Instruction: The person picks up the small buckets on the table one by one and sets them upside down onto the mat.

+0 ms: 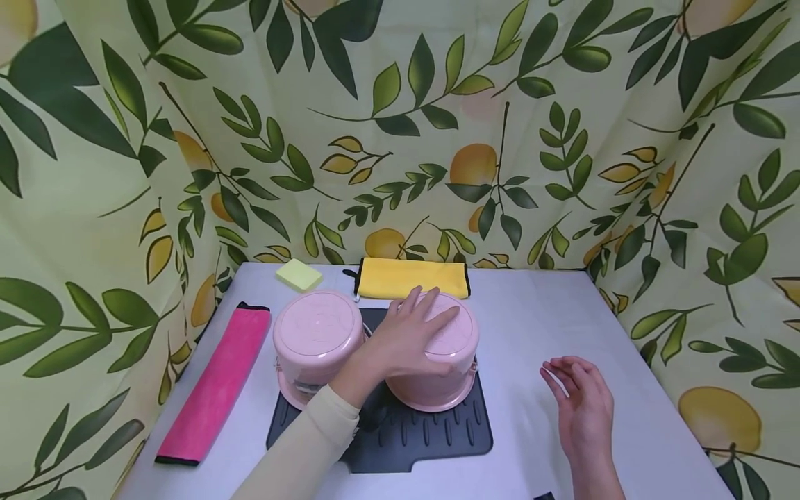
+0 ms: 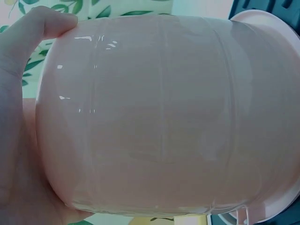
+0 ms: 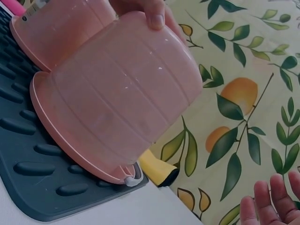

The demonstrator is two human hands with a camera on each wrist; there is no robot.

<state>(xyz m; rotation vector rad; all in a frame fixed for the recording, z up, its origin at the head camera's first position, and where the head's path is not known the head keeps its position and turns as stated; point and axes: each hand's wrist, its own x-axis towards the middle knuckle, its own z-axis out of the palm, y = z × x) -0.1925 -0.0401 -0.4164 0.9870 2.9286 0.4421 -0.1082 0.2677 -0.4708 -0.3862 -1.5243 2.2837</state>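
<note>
Two pink buckets stand upside down side by side on a dark drying mat. My left hand grips the right bucket from above, fingers spread over its upturned base and thumb down its side. In the left wrist view the ribbed wall of this bucket fills most of the picture, its flared rim down at the mat. The left bucket stands close beside it, partly behind my left forearm. My right hand is held over the right side of the table, holding nothing, fingers loosely bent.
A pink cloth with black ends lies left of the mat. Behind the buckets are a folded yellow cloth with black edging and a pale yellow sponge. A leaf-patterned curtain surrounds the white table. A small black object shows at the front edge.
</note>
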